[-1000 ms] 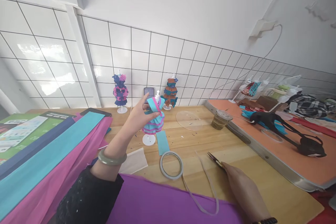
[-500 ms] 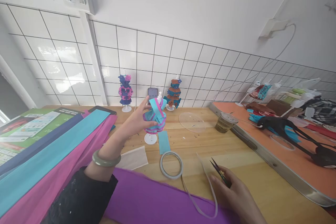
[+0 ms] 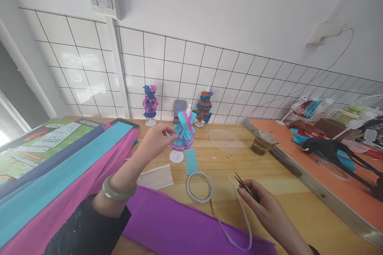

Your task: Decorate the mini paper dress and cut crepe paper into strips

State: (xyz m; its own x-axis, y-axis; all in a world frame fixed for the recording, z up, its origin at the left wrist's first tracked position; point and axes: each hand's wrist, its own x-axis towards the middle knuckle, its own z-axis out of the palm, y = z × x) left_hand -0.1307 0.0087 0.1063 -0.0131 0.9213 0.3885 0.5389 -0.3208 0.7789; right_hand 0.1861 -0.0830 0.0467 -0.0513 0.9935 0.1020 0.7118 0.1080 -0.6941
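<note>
A miniature dress form [image 3: 176,157] on a white round base wears a small turquoise dress [image 3: 183,135] with pink and purple trim. My left hand [image 3: 160,138], a bangle on its wrist, is at the left side of the skirt, thumb and fingertips pinched together on its edge. In my right hand [image 3: 261,200] is a pair of dark pointed tweezers [image 3: 247,188], tips up and to the left, over the table. Between the hands lie a roll of double-sided tape [image 3: 199,187] with a loose pale strip [image 3: 247,223], and a turquoise paper piece [image 3: 191,161].
Purple sheet [image 3: 179,227] lies in front; turquoise and pink strips [image 3: 74,155] cover the left. Two dressed forms [image 3: 150,105] stand by the tiled wall. A clear disc [image 3: 223,140] and a lidded cup [image 3: 263,143] are at right, beside an orange-topped surface [image 3: 338,191] with clutter.
My left hand has gone from spread around the dress to a pinch at the skirt's left edge. The tweezers stay in my right hand, their tips now closer together. The view has shifted slightly.
</note>
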